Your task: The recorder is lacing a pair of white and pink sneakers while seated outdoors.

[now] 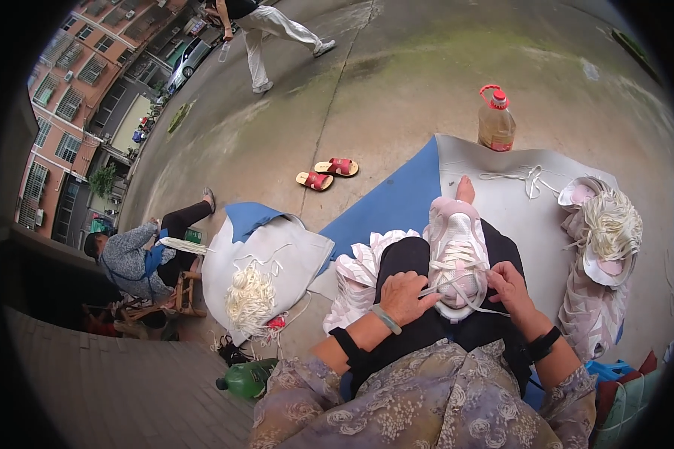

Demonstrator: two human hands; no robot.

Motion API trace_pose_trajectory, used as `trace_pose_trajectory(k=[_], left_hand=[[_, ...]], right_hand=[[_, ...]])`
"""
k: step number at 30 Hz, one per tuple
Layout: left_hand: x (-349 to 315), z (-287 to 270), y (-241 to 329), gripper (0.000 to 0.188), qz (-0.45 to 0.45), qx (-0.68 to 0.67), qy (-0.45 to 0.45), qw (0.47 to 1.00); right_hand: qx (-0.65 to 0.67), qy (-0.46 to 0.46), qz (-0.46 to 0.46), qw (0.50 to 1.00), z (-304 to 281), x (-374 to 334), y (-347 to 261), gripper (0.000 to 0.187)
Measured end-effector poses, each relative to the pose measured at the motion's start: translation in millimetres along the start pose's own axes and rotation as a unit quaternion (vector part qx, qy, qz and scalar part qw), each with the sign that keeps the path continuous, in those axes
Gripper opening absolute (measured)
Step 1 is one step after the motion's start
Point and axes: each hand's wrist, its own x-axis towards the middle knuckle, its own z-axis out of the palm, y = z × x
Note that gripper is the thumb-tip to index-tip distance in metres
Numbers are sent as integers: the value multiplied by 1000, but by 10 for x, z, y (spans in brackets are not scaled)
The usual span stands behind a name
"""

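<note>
On the person's lap, a pink-and-white shoe (451, 223) lies between the two hands. The left hand (407, 295) has thumb and fingers closed on a white lace (458, 266) beside it. The right hand (510, 289) bends in at the opposite edge; whether its fingertips grip lace is too small to tell. More pale shoes (352, 283) lie left of the lap, near a cream lace bundle (250, 299).
</note>
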Motion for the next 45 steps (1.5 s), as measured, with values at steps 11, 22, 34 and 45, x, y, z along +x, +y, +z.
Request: trace_pose_trajectory(k=[11,22,34,45], left_hand=[[52,-108,43,12,158,108,76,979],[-202,-287,-70,13,197,127,78,969],[-493,-529,-413,7,-40,-140,64,987],[-591,-868,-1065,8,-40,-55,-10,998]], right_hand=[[-311,-70,-244,916,-26,-375,67,18],[-417,31,-317,851,-413,-678,-53,6],[-467,87,-332,815,-517,-586,-102,7],[-534,153,-314,770,-1423,-683,82,6]])
